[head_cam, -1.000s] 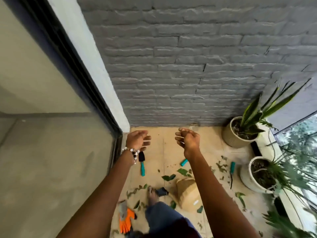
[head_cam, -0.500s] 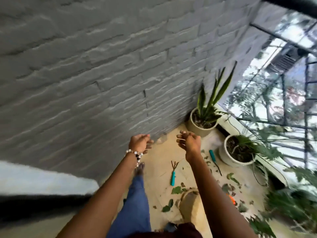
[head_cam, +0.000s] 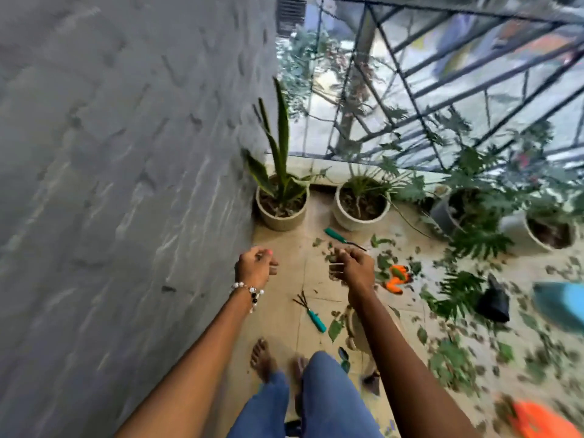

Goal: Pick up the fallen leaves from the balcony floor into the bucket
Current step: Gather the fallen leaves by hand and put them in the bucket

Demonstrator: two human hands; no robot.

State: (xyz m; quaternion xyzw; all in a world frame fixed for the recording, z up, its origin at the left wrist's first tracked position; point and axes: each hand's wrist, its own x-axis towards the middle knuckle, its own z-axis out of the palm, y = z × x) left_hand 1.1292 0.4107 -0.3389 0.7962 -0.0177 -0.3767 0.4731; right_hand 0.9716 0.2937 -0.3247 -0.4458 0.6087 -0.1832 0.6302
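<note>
Left hand (head_cam: 255, 267) raised above the floor, fingers loosely curled, holding nothing; beaded bracelet (head_cam: 249, 291) on the wrist. Right hand (head_cam: 353, 266) level with it and just beside, fingers curled the same loose way, also holding nothing. Between and below the two hands, a bare strip of tiled floor (head_cam: 284, 314) running along the grey brick wall (head_cam: 126, 184) at the left edge. On that strip, a small rake with a teal handle (head_cam: 311, 312), and nearer still, bare feet (head_cam: 262, 358) and blue jeans (head_cam: 322, 399).

Under the right forearm, a tan bucket (head_cam: 352, 330), mostly hidden by the arm, standing on the floor near the feet. Fallen leaves (head_cam: 452, 352) scattered thickly over the right half of the floor, thinner near the wall, none in either hand. Among them an orange glove (head_cam: 396, 278) just past the right hand, a black bag (head_cam: 494, 301) further right, and a blurred orange thing (head_cam: 537, 422) at the near right corner.

At the far edge, under the dark metal railing (head_cam: 442, 74), a row of potted plants: one pot (head_cam: 281, 207) tight in the wall corner, a second pot (head_cam: 361, 205) beside it, more towards the right edge. Teal-handled tool (head_cam: 339, 234) lying in front of the second pot.
</note>
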